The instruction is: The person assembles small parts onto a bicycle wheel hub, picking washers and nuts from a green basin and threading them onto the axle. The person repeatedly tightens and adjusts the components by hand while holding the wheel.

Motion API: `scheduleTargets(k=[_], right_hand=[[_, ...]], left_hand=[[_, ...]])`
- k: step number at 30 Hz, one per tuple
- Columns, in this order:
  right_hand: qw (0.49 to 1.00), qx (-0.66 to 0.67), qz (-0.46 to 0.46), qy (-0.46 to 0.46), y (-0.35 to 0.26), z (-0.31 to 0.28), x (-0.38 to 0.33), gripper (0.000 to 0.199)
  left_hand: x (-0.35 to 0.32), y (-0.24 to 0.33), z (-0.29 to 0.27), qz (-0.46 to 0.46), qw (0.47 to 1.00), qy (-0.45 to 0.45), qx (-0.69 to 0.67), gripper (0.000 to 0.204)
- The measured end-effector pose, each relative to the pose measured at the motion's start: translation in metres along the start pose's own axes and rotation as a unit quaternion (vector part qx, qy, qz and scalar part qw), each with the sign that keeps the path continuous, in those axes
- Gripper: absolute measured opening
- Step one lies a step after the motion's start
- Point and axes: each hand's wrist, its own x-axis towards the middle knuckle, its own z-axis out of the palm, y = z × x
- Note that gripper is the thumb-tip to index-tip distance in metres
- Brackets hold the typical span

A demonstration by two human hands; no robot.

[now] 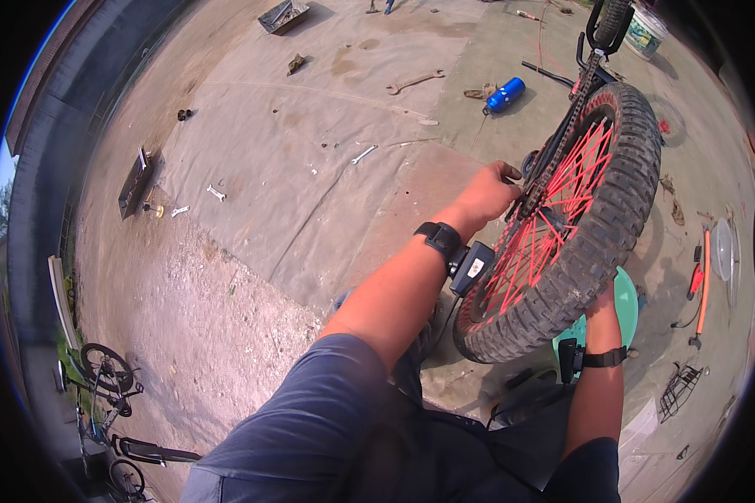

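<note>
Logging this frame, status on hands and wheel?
Left hand on the chain by the hub. Right hand under the knobby tyre, mostly hidden. Red-spoked wheel upright. Green stool behind it; nothing in the way.

Red-spoked wheel [562, 218] (black knobby tyre [596, 251])

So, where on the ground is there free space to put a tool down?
The grey sheet is bare between the small spanner and the left hand. It is crowded right of the wheel, around the orange pump.
</note>
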Motion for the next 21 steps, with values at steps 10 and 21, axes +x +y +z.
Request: scheduleTargets(k=[10,21], right_hand=[[0.979,-0.143,0.025,0.145,-0.043,0.015,-0.010,0.028],[0.966,-0.152,-0.011,0.207,-0.083,-0.052,-0.051,0.037]], left_hand=[[-0.013,0.011,-0.009,-0.024,0.998,0.023,0.055,0.033],[-0.053,0.015,-0.038,0.069,0.987,-0.094,-0.112,0.045]])
